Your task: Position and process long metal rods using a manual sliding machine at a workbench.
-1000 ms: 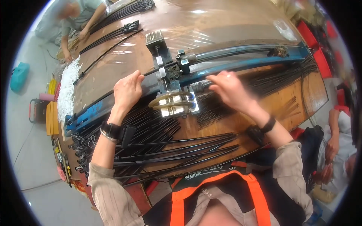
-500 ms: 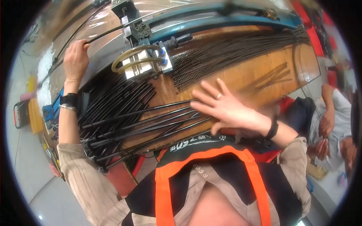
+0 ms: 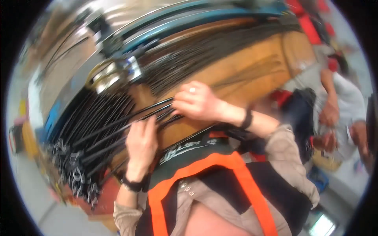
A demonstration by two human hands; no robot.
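Several long black cables [image 3: 114,126] lie at a slant across the front of the wooden table. My right hand [image 3: 197,101], a ring on one finger, is closed around their right-hand ends. Closer to me, my left hand [image 3: 141,143] bends its fingers over the same cables, a little left of the right hand. Its fingertips are partly hidden and blurred, though they look closed on the cables. A tangle of pale wire loops [image 3: 75,165] shows at the cables' left-hand ends.
Beyond my hands stands a metal fixture with a yellowish hose [image 3: 106,76], beside a blue rail [image 3: 169,25]. Thin dark wires [image 3: 189,55] lie bundled on the wooden table [image 3: 240,88]. Another person's hands [image 3: 328,118] are at the right. A red surface [image 3: 106,198] lies at lower left.
My left hand has come from a black cable at the far left down to the cables near me. My right hand, spread before, has closed on their ends. The whole view has shifted.
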